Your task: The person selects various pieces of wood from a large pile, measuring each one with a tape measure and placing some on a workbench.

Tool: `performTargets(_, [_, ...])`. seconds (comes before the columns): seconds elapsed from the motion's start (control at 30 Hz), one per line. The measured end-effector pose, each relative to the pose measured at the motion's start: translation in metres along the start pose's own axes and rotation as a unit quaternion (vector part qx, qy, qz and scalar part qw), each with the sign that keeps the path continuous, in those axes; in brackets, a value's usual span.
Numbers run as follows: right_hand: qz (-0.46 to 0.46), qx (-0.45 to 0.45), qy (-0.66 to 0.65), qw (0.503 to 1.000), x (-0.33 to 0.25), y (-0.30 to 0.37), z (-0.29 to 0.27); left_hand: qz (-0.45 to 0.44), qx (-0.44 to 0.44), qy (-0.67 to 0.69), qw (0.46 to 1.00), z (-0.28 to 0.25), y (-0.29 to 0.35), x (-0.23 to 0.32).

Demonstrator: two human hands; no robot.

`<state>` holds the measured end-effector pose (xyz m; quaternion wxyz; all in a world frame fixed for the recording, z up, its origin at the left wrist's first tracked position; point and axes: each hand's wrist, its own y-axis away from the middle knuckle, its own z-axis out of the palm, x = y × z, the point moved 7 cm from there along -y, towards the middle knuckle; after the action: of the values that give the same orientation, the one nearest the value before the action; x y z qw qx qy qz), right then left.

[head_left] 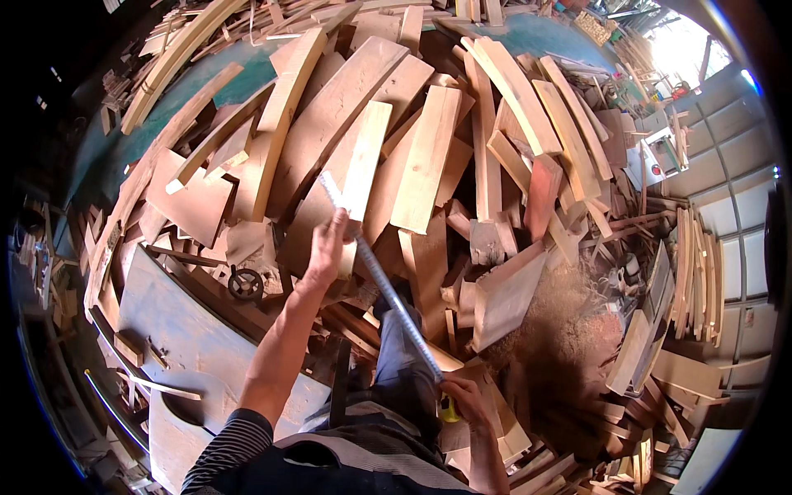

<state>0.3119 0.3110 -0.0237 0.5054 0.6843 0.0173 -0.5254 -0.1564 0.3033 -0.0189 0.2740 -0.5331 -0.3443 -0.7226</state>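
Observation:
A tape measure (449, 410) with a yellow case is in my right hand (469, 398), low and near my body. Its pale blade (389, 290) is drawn out on a slant, up and to the left. My left hand (330, 243) pinches the blade not far from its free end. That end reaches past my fingers, over the pile beside a light sawn board (368, 153); whether it touches wood, I cannot tell. A shorter, thick plank (427, 161) lies just right of that board. The fingers of my right hand are partly hidden behind the case.
Boards and offcuts are heaped ahead of me. At my left stands a grey metal machine table (186, 330) with a dark handwheel (245, 284) beside it. Sawdust (561, 309) is piled to the right. Long strips (697, 272) lean by the right wall.

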Motion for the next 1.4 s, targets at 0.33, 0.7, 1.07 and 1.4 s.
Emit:
performTargets(0.33, [-0.131, 0.137, -0.232, 0.954, -0.108, -0.222, 0.014, -0.107, -0.156, -0.431, 0.882, -0.027, 0.173, -0.120])
performTargets(0.7, [-0.122, 0.181, -0.177, 0.960, -0.109, -0.367, 0.049, -0.045, -0.125, -0.621, 0.772, -0.088, 0.253, -0.152])
performTargets(1.07, [-0.068, 0.210, -0.204, 0.954, -0.061, -0.382, 0.050, 0.043, -0.114, -0.624, 0.772, -0.086, 0.249, -0.161])
performTargets(1.4, [-0.087, 0.181, -0.226, 0.953, -0.082, -0.362, 0.048, -0.003, -0.113, -0.638, 0.762, -0.082, 0.244, -0.154])
